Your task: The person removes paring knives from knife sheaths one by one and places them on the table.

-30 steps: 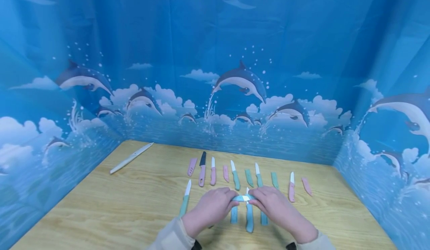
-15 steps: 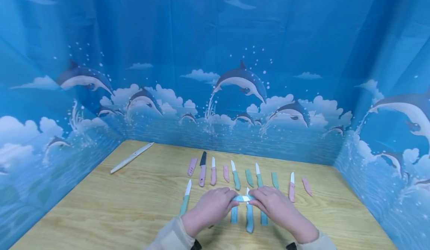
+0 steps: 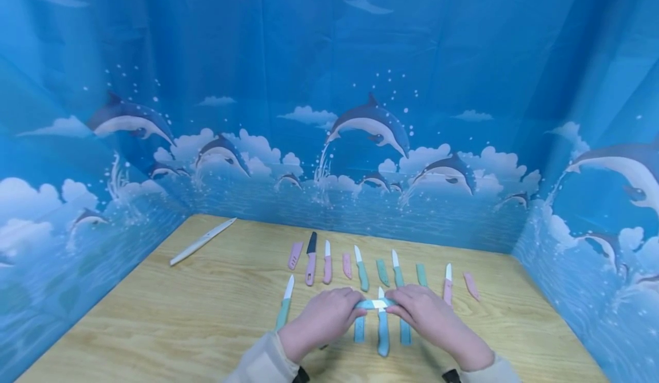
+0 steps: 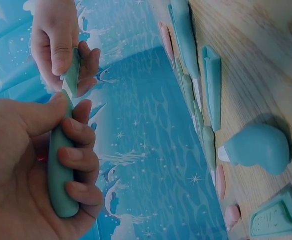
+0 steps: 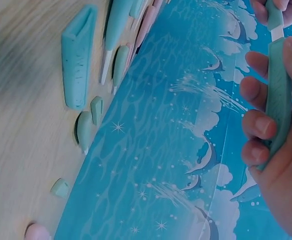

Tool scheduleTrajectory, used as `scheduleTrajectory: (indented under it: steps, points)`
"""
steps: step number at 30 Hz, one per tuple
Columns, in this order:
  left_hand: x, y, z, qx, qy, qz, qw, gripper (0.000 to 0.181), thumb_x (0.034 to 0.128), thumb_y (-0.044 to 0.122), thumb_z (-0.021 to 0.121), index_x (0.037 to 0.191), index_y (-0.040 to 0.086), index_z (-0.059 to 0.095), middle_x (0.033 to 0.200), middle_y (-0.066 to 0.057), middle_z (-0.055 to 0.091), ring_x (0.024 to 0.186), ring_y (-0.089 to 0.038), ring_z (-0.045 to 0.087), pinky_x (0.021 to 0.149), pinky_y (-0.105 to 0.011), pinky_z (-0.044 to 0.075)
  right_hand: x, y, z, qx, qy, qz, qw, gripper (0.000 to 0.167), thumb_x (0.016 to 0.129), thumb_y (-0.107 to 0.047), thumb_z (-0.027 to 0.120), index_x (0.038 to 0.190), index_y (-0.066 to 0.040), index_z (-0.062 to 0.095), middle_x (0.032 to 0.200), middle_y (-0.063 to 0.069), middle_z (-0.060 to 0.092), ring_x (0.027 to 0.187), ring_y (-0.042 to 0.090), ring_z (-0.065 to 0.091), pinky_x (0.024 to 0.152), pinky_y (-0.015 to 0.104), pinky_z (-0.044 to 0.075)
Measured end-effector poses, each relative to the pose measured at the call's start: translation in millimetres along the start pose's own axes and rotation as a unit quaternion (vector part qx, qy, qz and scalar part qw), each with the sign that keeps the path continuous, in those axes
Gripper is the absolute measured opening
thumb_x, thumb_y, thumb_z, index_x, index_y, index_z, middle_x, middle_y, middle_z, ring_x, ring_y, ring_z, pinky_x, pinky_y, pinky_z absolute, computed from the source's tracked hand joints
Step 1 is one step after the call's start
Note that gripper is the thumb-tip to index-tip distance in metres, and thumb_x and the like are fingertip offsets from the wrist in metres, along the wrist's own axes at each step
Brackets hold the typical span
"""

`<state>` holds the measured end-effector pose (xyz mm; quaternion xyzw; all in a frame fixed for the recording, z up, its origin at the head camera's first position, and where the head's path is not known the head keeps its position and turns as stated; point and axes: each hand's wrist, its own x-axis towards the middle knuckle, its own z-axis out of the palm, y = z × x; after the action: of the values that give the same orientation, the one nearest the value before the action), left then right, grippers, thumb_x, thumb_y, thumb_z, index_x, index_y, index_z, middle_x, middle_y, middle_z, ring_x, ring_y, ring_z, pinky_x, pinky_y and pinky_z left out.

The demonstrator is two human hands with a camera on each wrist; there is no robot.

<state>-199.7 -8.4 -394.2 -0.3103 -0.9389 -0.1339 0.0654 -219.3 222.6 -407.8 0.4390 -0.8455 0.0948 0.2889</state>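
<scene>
In the head view, my left hand (image 3: 329, 314) and right hand (image 3: 426, 317) meet above the table's front half. The left hand grips the turquoise handle of a small knife (image 4: 62, 165), fingers curled round it and thumb along its top. My right hand holds a turquoise blade sheath (image 5: 279, 95), which lies against its palm. A short stretch of white blade (image 5: 277, 33) shows between handle and sheath; the blade's tip is hidden at the sheath. Below the hands lie a blue-handled knife (image 3: 383, 334) and two blue sheaths, one left (image 3: 358, 330) and one right (image 3: 405, 333).
Behind the hands, pink and green knives lie with sheaths in a row, among them a black-bladed knife (image 3: 311, 260). A green knife (image 3: 285, 306) lies beside the left forearm. A long white knife (image 3: 202, 242) is at the back left. Dolphin-print curtains (image 3: 329, 143) surround the table.
My right hand has shifted slightly to the right with the sheath, and a little more white blade shows. The left hand and the things on the table stay as they were.
</scene>
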Motion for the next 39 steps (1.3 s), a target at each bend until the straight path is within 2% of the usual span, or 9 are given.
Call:
scheduleTrajectory:
  steps: [6,13,20,30,39]
  points:
    - [-0.1,0.8,-1.5,0.000,0.006,0.005,1.0000,0.026,0.0970,0.036,0.055,0.108,0.015,0.065,0.090,0.008,0.065,0.075,-0.001,0.057,0.068,-0.018,0.050,-0.9,1.8,-3.9,0.000,-0.013,0.007,0.9999,0.016,0.093,-0.028,0.063,0.102,-0.015,0.067,0.088,-0.009,0.069,0.078,0.006,0.064,0.070,0.028,0.055]
    - [0.0,0.8,-2.6,0.000,0.004,0.001,1.0000,0.025,0.0970,0.035,0.055,0.109,0.016,0.065,0.091,0.007,0.066,0.077,-0.002,0.058,0.069,-0.019,0.051,-1.6,3.1,-4.6,-0.007,-0.010,0.003,0.9999,0.016,0.092,-0.027,0.064,0.102,-0.016,0.066,0.087,-0.010,0.068,0.076,0.005,0.063,0.069,0.029,0.054]
    - [-0.8,0.2,-3.3,-0.011,-0.006,-0.011,0.9999,0.026,0.0971,0.036,0.055,0.109,0.016,0.065,0.092,0.007,0.066,0.079,-0.002,0.059,0.071,-0.020,0.052,-1.4,4.7,-4.9,-0.004,-0.015,0.000,0.9999,0.017,0.086,-0.021,0.071,0.101,-0.016,0.067,0.087,-0.010,0.068,0.077,0.005,0.063,0.071,0.030,0.055]
    - [-0.6,-0.8,-0.9,-0.027,-0.007,-0.015,0.9995,0.025,0.0968,0.036,0.055,0.109,0.016,0.065,0.093,0.007,0.066,0.079,-0.002,0.059,0.072,-0.020,0.052,-3.5,4.3,-7.6,-0.010,-0.042,0.024,0.9988,0.016,0.093,-0.029,0.063,0.102,-0.017,0.067,0.088,-0.011,0.067,0.079,0.006,0.063,0.073,0.033,0.055]
    - [0.0,-1.4,-0.7,-0.032,-0.008,-0.020,0.9992,0.026,0.0965,0.036,0.055,0.108,0.015,0.065,0.091,0.008,0.065,0.078,-0.002,0.058,0.071,-0.020,0.052,-3.6,4.9,-9.1,-0.001,-0.055,0.038,0.9977,0.015,0.089,-0.024,0.067,0.102,-0.016,0.068,0.086,-0.010,0.067,0.076,0.005,0.062,0.070,0.031,0.055]
